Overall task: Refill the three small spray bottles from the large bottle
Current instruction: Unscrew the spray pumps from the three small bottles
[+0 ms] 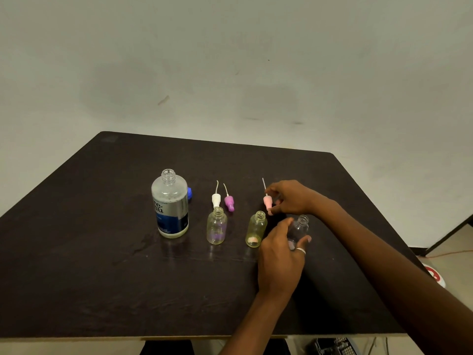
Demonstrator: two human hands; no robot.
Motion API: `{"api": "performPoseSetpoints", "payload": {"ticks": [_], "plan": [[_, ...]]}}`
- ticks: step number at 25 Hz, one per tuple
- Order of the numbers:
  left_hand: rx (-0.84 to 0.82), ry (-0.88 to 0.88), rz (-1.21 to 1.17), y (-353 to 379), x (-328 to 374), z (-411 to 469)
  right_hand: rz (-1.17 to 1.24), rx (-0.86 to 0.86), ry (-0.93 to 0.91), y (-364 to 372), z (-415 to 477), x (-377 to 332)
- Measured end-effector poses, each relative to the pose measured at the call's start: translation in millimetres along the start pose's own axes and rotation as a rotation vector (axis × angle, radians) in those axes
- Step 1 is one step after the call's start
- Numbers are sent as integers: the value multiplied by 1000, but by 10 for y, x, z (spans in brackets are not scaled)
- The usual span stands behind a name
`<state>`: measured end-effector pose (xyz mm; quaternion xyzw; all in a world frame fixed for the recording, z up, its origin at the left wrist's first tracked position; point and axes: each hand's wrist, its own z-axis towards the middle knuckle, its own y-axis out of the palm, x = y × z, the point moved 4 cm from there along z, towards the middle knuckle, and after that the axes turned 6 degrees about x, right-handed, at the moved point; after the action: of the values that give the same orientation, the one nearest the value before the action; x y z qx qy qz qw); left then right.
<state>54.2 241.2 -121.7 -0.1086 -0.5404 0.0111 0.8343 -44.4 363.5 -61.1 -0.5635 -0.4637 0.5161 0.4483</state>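
Left hand (280, 254) is gripping the clear small bottle (302, 226), and right hand (291, 198) at its 12 o'clock is pinching the pink spray head (267, 203), probably just off the table (102, 252). Large bottle (170, 203) is standing uncapped at 9 o'clock from both.

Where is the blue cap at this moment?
In the head view, the blue cap sits left of centre on the table, right behind the large bottle and partly hidden by it, to the left of the white spray top.
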Motion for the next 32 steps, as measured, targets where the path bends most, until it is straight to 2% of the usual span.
{"api": "performPoseSetpoints", "payload": {"ticks": [14,27,32], "plan": [[9,-4,-15,-36,32,-4,60,-5,-3,-28,-109,63],[-28,-106,54,-81,73,-39,231,253,33,-679,-894,122],[-31,-89,88,-273,182,-378,266,338,33,-892,-1106,25]]}}
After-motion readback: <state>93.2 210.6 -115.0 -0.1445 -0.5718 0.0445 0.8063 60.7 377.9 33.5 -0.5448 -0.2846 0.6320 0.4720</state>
